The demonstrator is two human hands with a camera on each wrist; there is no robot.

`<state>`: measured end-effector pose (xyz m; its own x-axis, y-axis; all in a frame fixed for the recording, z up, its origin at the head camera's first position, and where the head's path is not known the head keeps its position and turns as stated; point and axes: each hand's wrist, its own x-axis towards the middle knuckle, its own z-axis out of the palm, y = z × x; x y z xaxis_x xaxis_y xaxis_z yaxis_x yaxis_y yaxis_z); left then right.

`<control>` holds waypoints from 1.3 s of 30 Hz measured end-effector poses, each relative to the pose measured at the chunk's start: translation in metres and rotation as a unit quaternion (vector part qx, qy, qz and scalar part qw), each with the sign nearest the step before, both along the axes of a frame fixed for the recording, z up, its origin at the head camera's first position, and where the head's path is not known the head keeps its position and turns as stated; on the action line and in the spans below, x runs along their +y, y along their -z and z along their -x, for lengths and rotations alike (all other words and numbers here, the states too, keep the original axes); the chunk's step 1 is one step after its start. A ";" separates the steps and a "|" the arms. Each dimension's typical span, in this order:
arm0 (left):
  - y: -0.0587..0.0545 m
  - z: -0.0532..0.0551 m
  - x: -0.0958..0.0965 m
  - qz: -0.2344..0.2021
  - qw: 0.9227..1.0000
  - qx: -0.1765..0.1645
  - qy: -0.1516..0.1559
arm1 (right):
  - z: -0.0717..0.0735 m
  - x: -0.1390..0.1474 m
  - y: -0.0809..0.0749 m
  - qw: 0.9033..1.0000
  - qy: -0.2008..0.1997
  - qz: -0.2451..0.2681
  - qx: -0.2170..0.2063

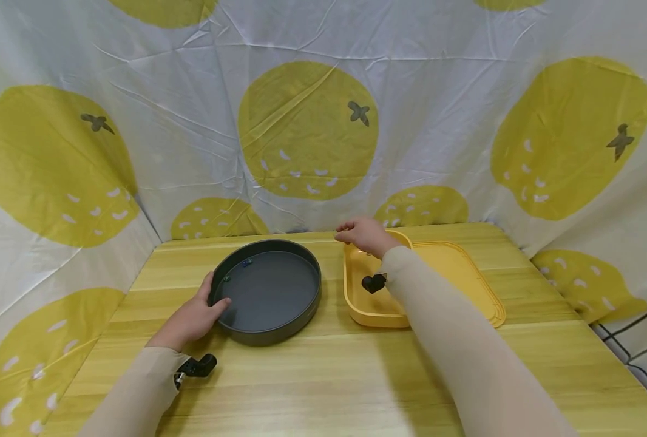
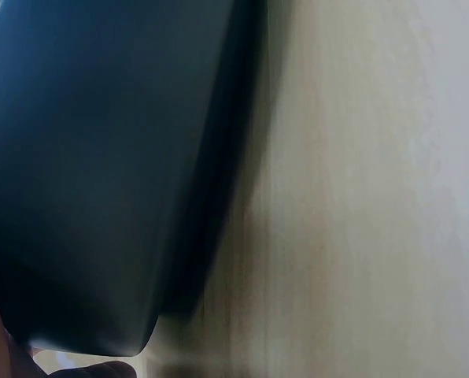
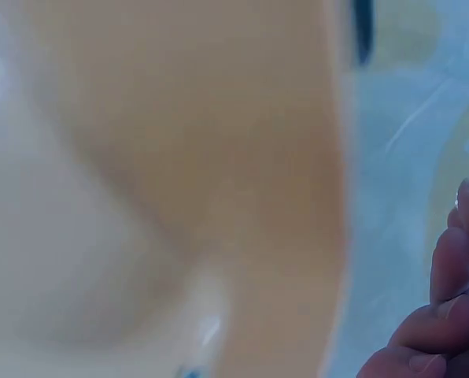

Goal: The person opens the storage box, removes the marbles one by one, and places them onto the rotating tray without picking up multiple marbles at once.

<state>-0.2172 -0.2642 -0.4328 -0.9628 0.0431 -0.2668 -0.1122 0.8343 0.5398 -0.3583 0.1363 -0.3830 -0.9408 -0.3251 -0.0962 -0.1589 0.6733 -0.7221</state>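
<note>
My left hand [image 1: 195, 315] grips the left rim of a dark grey round pan [image 1: 274, 291], thumb over the inside and fingers along the outer wall. The pan's dark side [image 2: 101, 173] fills much of the left wrist view. A few small blue and green marbles [image 1: 247, 263] lie inside the pan by its left wall. My right hand [image 1: 364, 233] hangs above the far left corner of a yellow rectangular tray [image 1: 380, 320]. Its fingertips [image 3: 452, 260] are pinched together, with a tiny bright glint between them. A small blue thing [image 3: 189, 372] lies in the tray.
A flat yellow lid [image 1: 460, 273] lies to the right of the tray, partly behind my right sleeve. Everything stands on a wood-grain table [image 1: 323, 382]. A white curtain with yellow fruit prints [image 1: 307, 133] closes off the back and sides. Black netting [image 1: 646, 340] shows at far right.
</note>
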 end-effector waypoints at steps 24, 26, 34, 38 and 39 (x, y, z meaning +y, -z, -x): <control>0.001 -0.001 -0.001 -0.002 1.000 0.007 0.002 | -0.038 -0.107 -0.018 0.993 -0.116 -0.019 0.027; 0.002 -0.002 -0.001 -0.003 1.000 0.008 0.002 | -0.036 -0.101 -0.017 0.993 -0.114 -0.001 0.014; 0.003 0.000 -0.001 -0.001 1.000 0.006 0.002 | -0.011 -0.033 -0.002 0.996 -0.019 0.084 -0.013; 0.002 0.000 0.000 -0.002 1.000 0.005 0.001 | -0.003 0.006 0.012 0.993 0.050 0.108 -0.029; 0.002 0.000 0.000 -0.004 1.000 0.004 0.001 | -0.002 0.015 0.016 0.992 0.065 0.104 -0.030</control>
<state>-0.2169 -0.2639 -0.4348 -0.9649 0.0464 -0.2586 -0.1066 0.8306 0.5466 -0.3563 0.1512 -0.3987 -0.9704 -0.2208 -0.0975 -0.0327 0.5204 -0.8533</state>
